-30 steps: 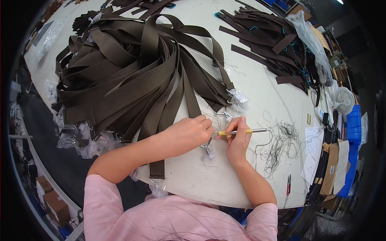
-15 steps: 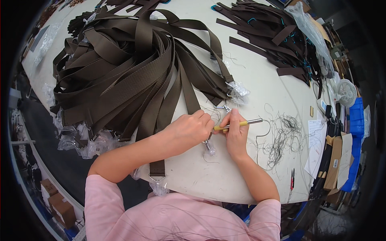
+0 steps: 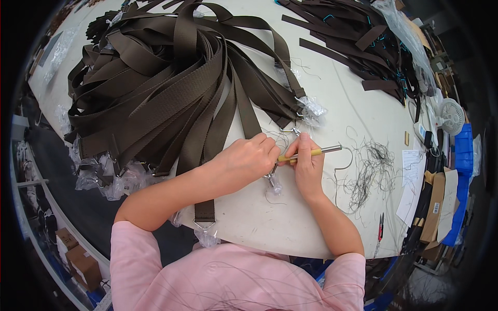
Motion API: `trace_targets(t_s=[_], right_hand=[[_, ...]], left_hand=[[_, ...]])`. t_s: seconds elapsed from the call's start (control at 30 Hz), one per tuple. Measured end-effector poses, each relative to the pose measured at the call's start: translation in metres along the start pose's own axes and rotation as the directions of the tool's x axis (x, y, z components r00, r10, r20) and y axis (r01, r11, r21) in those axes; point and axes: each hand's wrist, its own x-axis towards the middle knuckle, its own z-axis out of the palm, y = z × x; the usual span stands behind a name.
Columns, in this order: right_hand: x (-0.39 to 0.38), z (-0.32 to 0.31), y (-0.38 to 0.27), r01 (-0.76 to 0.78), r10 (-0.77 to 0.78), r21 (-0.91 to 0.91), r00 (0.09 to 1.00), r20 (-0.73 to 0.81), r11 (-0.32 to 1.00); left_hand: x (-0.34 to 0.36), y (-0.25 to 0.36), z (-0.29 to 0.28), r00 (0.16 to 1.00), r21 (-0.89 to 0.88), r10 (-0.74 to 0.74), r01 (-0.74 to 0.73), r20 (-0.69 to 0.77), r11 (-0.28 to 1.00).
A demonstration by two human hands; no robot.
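Observation:
My right hand (image 3: 308,173) is closed around a slim pen-like tool (image 3: 327,150) with a yellow grip and a metal end, from which a grey cord trails. My left hand (image 3: 248,158) is closed at the end of a dark brown webbing strap (image 3: 246,110); its fingers hide the exact hold. Below these fingers hangs a metal hook (image 3: 270,175) partly wrapped in clear plastic (image 3: 277,186). The tool's yellow end meets the left fingertips, but its tip is hidden. Another metal hook (image 3: 294,130) lies just beyond my right hand.
A big heap of brown straps (image 3: 150,88) covers the left of the white table (image 3: 249,225). Loose dark threads (image 3: 371,173) are piled at right, with red-handled snips (image 3: 381,228) nearer me. More strap pieces (image 3: 353,46) lie far right, near a small white fan (image 3: 452,116).
The whole view has shifted slightly. Both hands keep nearly the same pose at the strap end, and the tool stays in my right hand.

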Motion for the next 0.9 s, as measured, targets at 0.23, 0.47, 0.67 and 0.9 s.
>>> trace_targets(t_s=[0.23,0.47,0.67,0.9], right_hand=[[-0.001,-0.011,0.002,0.048,-0.040,0.136,0.997,-0.064,0.990],[-0.012,-0.015,0.005,0.408,-0.408,0.019,0.913,-0.014,0.913],[-0.011,-0.014,-0.001,0.201,-0.188,0.191,0.979,-0.083,0.961],[-0.009,-0.002,-0.003,0.095,-0.072,0.173,0.988,-0.135,0.980]], left_hand=[[0.004,-0.012,-0.014,0.969,-0.397,-0.244,0.236,0.031,0.887],[0.002,-0.026,-0.011,0.924,-0.603,-0.377,0.334,0.060,0.724],[0.003,-0.027,-0.005,0.981,-0.515,-0.182,0.189,0.066,0.836],[0.012,-0.031,0.012,0.993,-0.469,-0.109,0.118,0.045,0.876]])
